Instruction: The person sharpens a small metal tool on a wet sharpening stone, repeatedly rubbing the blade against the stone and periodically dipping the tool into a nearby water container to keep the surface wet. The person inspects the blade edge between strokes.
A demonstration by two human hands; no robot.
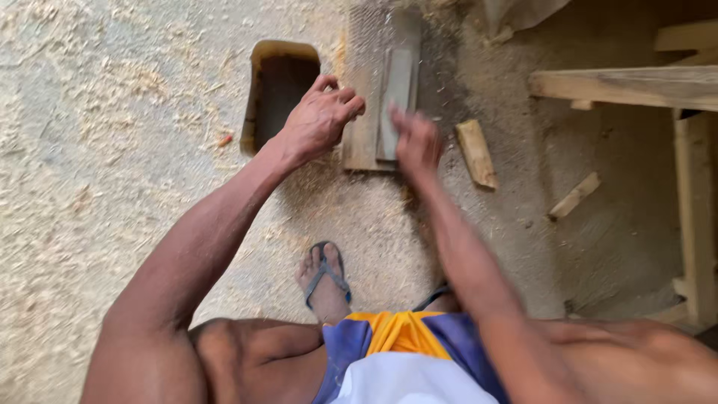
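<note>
The floor (97, 150) was pale grey with cream wood shavings, the stone (396, 101) on its brown board (363, 142) was grey, the sandal (327, 273) blue-grey, and the shorts (404, 352) were purple, orange and white.

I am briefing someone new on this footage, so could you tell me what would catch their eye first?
Two bare hands meet at the top centre over a grey oblong block lying on a wooden board: the left hand loosely curled at the board's left edge, the right hand blurred. Left of the board sits a yellowish open container, and pale wood shavings cover the ground. Below, a foot in a flip-flop stands on the ground.
</note>
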